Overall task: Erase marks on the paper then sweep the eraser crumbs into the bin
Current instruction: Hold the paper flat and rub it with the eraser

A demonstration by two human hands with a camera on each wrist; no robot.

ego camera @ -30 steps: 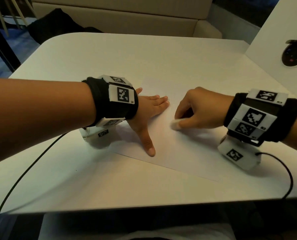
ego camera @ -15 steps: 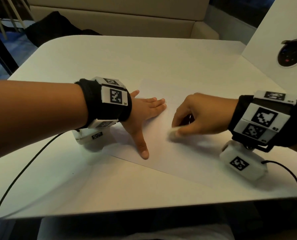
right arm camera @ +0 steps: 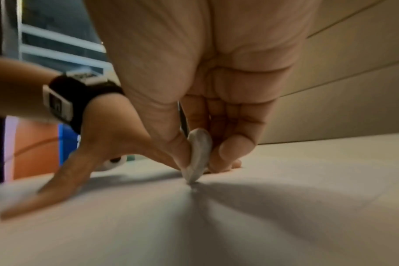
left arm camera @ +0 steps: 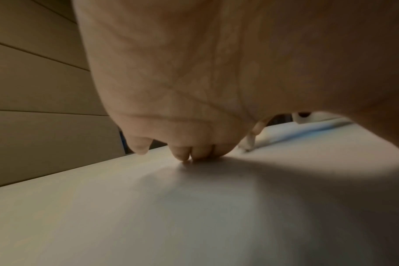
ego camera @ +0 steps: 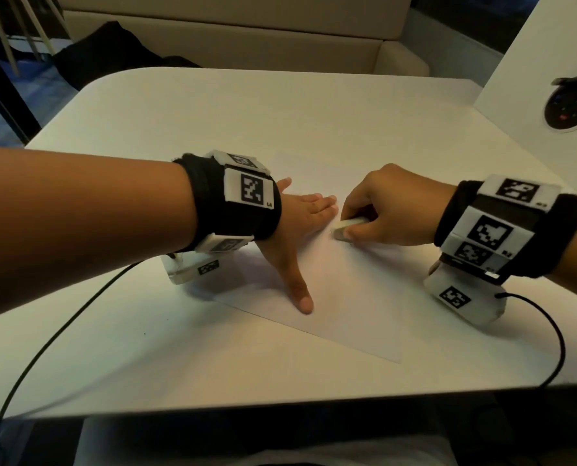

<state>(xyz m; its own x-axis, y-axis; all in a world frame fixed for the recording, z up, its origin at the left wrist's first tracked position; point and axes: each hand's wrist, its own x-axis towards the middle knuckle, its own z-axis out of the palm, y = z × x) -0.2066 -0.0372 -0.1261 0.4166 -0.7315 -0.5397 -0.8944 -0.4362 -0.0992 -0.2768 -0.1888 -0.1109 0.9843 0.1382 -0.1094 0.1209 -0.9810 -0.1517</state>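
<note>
White table (ego camera: 213, 112) before beige sofa (ego camera: 246, 28); left grip (ego camera: 300, 216) flat, right grip (ego camera: 391, 213) pinching eraser (ego camera: 346, 227).

White sheet of paper (ego camera: 344, 297) lies flat on the bench, skewed; small white eraser (ego camera: 346, 227), greyed and worn, stands tilted, tip touching the sheet.

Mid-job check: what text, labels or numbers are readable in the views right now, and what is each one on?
"L4": small print beside the square coded marker on the left wristband.
Small print beside the marker on the right wristband: too small to read.
The square black-and-white markers on both wristbands and on the wrist cameras are coded patterns, not words.
Paper, eraser, table: no text visible.
Round dark panel at right: coloured spots only, nothing legible.
</note>
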